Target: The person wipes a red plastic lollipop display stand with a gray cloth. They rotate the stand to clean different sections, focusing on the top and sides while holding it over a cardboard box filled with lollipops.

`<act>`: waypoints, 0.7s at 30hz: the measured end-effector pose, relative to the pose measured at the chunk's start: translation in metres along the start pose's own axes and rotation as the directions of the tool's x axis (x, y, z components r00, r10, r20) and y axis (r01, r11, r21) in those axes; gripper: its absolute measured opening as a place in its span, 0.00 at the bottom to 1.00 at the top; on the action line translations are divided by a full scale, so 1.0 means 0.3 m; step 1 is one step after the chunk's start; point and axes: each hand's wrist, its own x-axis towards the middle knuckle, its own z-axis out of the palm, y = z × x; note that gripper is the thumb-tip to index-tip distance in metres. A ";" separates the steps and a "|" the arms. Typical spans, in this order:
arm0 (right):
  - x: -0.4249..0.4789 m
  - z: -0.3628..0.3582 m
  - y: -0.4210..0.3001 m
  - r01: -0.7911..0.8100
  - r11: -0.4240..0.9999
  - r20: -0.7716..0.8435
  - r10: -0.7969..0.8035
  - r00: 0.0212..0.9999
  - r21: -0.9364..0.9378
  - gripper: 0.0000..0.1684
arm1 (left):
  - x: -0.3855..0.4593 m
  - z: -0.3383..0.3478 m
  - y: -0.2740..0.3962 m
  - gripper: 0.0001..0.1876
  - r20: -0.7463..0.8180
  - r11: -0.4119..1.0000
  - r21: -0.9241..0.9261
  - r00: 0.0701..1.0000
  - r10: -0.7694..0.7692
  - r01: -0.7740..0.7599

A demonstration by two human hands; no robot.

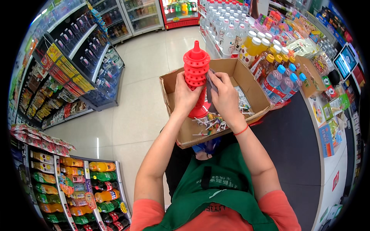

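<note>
A red plastic lollipop display stand [196, 68] with rings of small holes stands upright over an open cardboard box [185, 135]. My left hand [186, 93] is closed around its middle from the left. In my right hand [224, 92] is a grey cloth [212, 86], pressed against the stand's right side. The stand's round base shows below my hands, near loose wrapped lollipops [214, 122] on the box floor. Part of the stand's middle is hidden by my fingers. Farther right in the box lie more lollipops and a white printed item [241, 95], partly behind my right hand.
Bottled drinks [281, 78] stand close beyond the box's right side, by a dark counter [292, 138]. Packed snacks [303, 46] lie farther back. Shelves of bottles [78, 190] are at lower left, a shelving unit [99, 101] at upper left, with tiled floor [138, 115] between.
</note>
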 end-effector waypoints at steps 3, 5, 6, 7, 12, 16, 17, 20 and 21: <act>0.036 0.014 0.030 -0.052 0.997 0.020 0.051 0.999 0.054 0.28 | 0.005 0.003 0.008 0.32 0.000 1.000 -0.005 1.000 0.006 -0.006; 0.066 0.025 0.057 -0.066 0.993 0.035 0.063 0.997 0.093 0.27 | 0.002 0.002 0.014 0.32 0.003 1.000 -0.002 1.000 0.008 -0.008; 0.087 0.034 0.076 -0.055 0.992 0.036 0.051 0.998 0.115 0.26 | 0.002 0.000 0.016 0.31 0.004 1.000 0.005 1.000 0.008 -0.008; 0.099 0.040 0.087 -0.044 0.990 0.037 0.039 0.999 0.136 0.25 | 0.003 -0.003 0.017 0.31 0.004 1.000 0.013 1.000 0.009 -0.009; 0.067 0.041 0.050 -0.040 0.973 0.026 0.035 0.999 0.226 0.26 | 0.000 -0.004 0.022 0.31 0.006 1.000 0.008 1.000 0.014 -0.014; 0.024 0.008 -0.004 -0.054 0.993 0.076 0.046 0.996 0.105 0.27 | 0.001 0.000 0.018 0.30 -0.001 1.000 0.007 1.000 0.026 -0.026; 0.015 0.000 -0.018 -0.062 0.996 0.100 0.055 0.993 0.068 0.27 | -0.003 -0.001 0.013 0.29 -0.005 1.000 0.008 1.000 0.020 -0.020; -0.019 -0.006 -0.036 0.033 0.995 0.104 -0.043 0.994 0.096 0.28 | 0.004 -0.003 -0.004 0.29 0.008 1.000 -0.019 1.000 -0.012 0.012; -0.025 -0.004 -0.037 0.017 0.992 0.105 -0.030 0.994 0.125 0.28 | 0.004 -0.004 -0.013 0.29 0.010 1.000 -0.011 1.000 0.016 -0.015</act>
